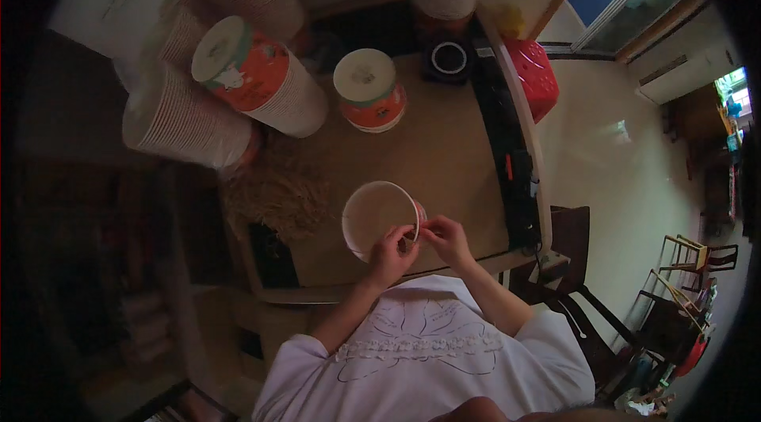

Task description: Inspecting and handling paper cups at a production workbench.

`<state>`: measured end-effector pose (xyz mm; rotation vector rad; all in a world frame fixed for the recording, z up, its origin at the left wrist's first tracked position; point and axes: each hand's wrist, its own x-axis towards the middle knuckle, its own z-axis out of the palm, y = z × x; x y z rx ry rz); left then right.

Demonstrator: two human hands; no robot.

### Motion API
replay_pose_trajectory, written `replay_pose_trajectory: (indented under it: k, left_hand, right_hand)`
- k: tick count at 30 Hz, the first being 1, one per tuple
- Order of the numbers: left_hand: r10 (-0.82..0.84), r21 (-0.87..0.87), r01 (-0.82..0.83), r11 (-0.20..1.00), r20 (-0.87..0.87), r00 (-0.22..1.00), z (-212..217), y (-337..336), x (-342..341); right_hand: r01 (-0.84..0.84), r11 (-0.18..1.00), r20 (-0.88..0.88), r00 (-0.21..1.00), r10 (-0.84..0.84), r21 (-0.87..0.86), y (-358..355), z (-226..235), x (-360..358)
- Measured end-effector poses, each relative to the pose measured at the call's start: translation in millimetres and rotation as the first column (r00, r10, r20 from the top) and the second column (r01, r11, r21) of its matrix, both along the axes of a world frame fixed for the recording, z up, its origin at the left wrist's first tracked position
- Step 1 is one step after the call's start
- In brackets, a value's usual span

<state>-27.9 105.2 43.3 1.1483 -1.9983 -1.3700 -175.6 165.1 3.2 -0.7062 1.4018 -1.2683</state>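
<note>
Bare tabletop (452, 152) ahead of the paper cup (379, 217) (cup stacks (261, 77) crowd the far-left side).

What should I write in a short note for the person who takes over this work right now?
Left hand: fingers pinch the near rim of the open paper cup.
Right hand: fingertips on the same rim, right side, touching the left hand.
The cup stands mouth up on the brown table, looks empty.
Behind it: one upside-down cup stack, one lying stack, pale sleeved stacks, straw-like filling.
Done: one cup separated. Left: the stacks remain untouched.
</note>
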Motion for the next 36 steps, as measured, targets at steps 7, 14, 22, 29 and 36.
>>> replay_pose_trajectory:
  k: [7, 14, 22, 29, 36]
  left_hand:
    - [-0.04, -0.052, 0.043, 0.998, 0.051, 0.998, -21.9, -1.0, -7.9]
    - [-0.115, -0.282, 0.172, 0.944, 0.208, 0.971, -44.9, 1.1, -26.0]
    - [-0.049, -0.148, 0.072, 0.986, 0.151, 0.987, -41.1, -0.8, -18.9]
    - [0.013, 0.027, -0.015, 1.0, 0.092, 0.996, -31.4, -2.0, -5.8]
    - [-0.012, 0.058, 0.007, 0.998, 0.088, 0.996, -22.2, -5.1, -6.9]
  right_hand:
    - [-0.012, 0.996, -0.152, 0.988, 0.026, 0.089, 11.9, -7.9, -8.0]
    - [-0.074, 0.982, -0.149, 0.984, 0.1, 0.176, 15.0, -19.1, -28.2]
    - [-0.09, 0.965, 0.144, 0.988, 0.055, 0.248, 15.1, -6.6, -28.7]
    - [-0.087, 0.976, 0.203, 0.978, 0.045, 0.198, 15.8, -14.5, -28.5]
    - [-0.115, 0.991, -0.521, 0.851, 0.065, -0.063, 10.9, 10.7, -23.3]
